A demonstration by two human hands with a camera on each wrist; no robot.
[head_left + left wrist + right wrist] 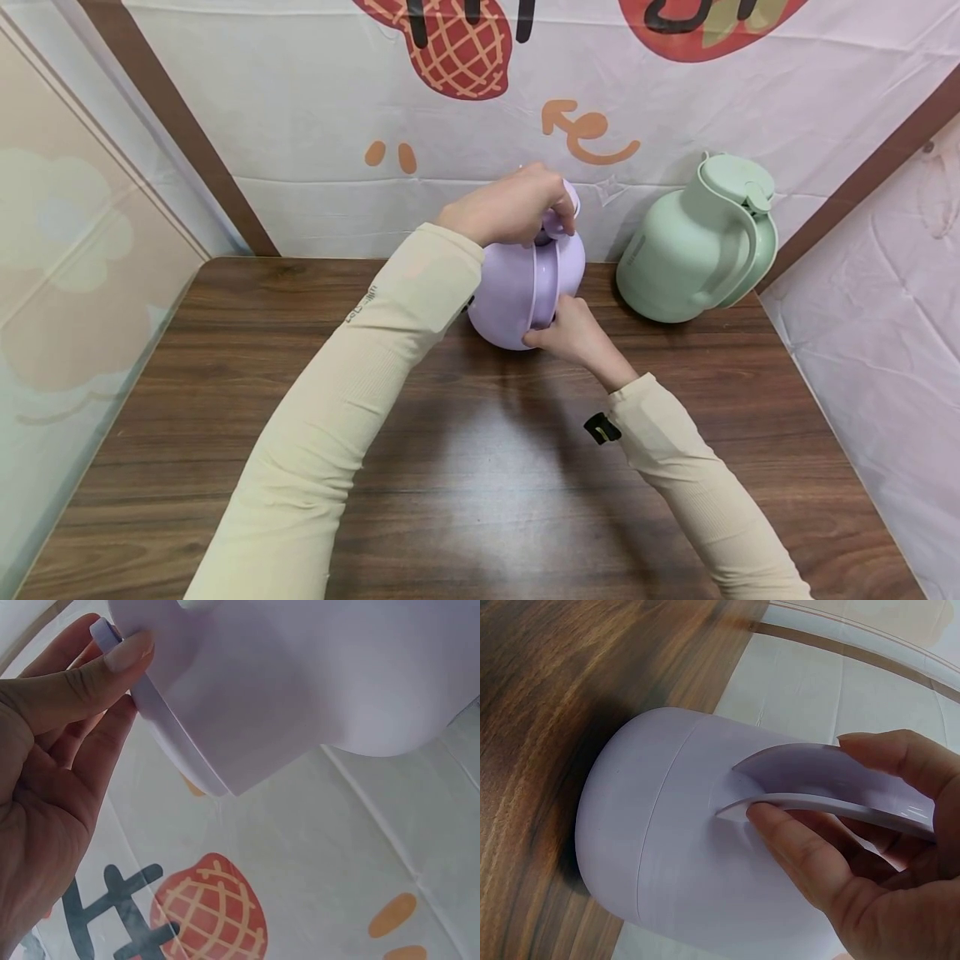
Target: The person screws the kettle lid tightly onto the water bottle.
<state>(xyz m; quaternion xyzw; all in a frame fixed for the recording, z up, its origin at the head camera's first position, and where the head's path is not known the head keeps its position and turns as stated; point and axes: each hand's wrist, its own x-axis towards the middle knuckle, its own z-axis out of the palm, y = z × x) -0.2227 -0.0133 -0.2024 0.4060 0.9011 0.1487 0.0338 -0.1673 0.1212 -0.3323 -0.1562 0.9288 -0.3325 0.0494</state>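
Observation:
A lilac insulated jug (501, 292) stands at the back of the table, its handle facing me. My left hand (517, 204) reaches over its top. In the left wrist view, the thumb and fingers of that hand pinch the edge of the lilac lid (176, 742). Low on the jug, my right hand (573, 333) grips the handle (546, 283). The right wrist view shows fingers curled behind the handle and the thumb over its other side. Part of the lid is hidden by my left hand in the head view.
To the right stands a pale green jug (675, 250) with a lid and handle, close to the back wall. A printed white sheet (322, 200) hangs behind the wooden table (480, 500). Side walls flank the table.

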